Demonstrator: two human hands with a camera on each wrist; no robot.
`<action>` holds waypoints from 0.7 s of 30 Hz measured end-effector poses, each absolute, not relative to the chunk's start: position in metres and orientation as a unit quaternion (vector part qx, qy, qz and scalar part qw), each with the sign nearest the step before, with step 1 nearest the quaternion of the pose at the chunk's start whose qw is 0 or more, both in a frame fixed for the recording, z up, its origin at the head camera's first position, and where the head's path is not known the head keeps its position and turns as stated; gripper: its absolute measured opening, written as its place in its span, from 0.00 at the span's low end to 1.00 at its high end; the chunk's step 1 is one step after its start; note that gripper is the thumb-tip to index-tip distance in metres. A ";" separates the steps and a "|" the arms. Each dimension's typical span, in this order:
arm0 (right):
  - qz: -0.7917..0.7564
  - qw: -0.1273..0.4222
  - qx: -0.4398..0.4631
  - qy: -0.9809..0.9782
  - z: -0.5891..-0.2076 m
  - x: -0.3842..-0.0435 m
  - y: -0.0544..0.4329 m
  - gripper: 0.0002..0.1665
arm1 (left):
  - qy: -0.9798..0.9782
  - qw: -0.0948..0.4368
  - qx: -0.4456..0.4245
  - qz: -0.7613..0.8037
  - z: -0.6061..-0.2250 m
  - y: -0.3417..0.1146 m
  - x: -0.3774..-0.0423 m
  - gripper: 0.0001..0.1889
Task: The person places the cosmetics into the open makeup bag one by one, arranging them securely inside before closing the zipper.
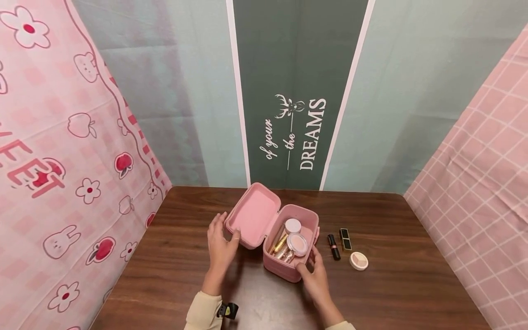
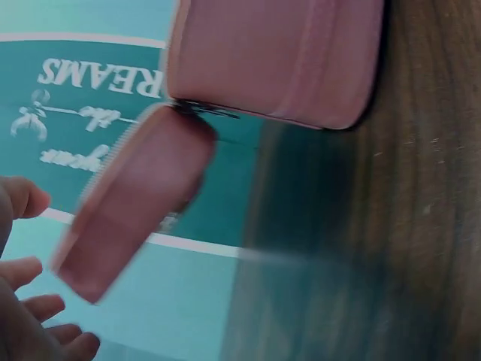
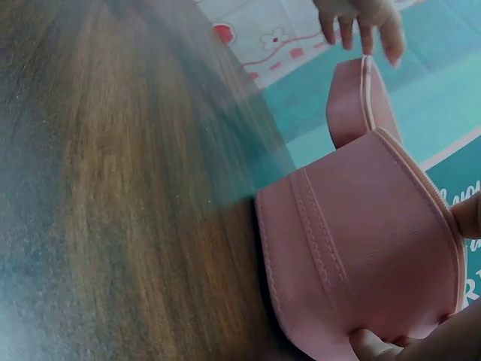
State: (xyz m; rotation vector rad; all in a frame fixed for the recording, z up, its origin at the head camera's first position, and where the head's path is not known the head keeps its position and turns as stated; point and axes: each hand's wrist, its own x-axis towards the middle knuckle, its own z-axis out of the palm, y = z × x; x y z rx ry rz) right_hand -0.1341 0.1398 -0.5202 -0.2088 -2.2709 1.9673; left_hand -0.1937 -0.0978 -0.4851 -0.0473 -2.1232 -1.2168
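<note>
Pink zippered vanity case (image 1: 282, 269) on a wood-grain counter (image 1: 371, 298), its lid (image 1: 255, 214) folded back to the left on the hinge. Your left hand (image 1: 221, 246) is beside the lid's outer edge, to the left of the case; its fingers are spread and slightly bent, with nothing in hold, and the left wrist view shows a gap between them and the lid. Your right hand (image 1: 316, 280) grips the near right corner of the case, thumb at the near side and fingers curled against the right wall; its hold takes in the case alone.

Within the case you see a round clear-topped compact (image 1: 297, 244), a pale round jar (image 1: 293, 225) behind it, and a gold tube (image 1: 280, 244) to their left among other slim items too small to identify.

To the right of the case, well clear of your fingers, lie a black lipstick tube (image 1: 333, 247) with a reddish band, a black-and-gold rectangular case (image 1: 345, 239) just beyond it, and a round three-shade compact (image 1: 359, 261) nearer to you. Behind the case hangs a green cloth (image 1: 288, 55) lettered "of your the DREAMS".
</note>
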 end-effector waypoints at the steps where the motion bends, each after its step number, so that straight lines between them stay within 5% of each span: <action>1: 0.652 0.065 -0.069 -0.752 -0.521 -0.134 0.140 0.44 | -0.818 0.329 -0.013 -0.472 -0.489 -0.098 -0.195 0.28; 21: 0.703 0.059 -0.033 -0.708 -0.536 -0.142 0.156 0.37 | -0.803 0.292 0.013 -0.520 -0.504 -0.094 -0.191 0.33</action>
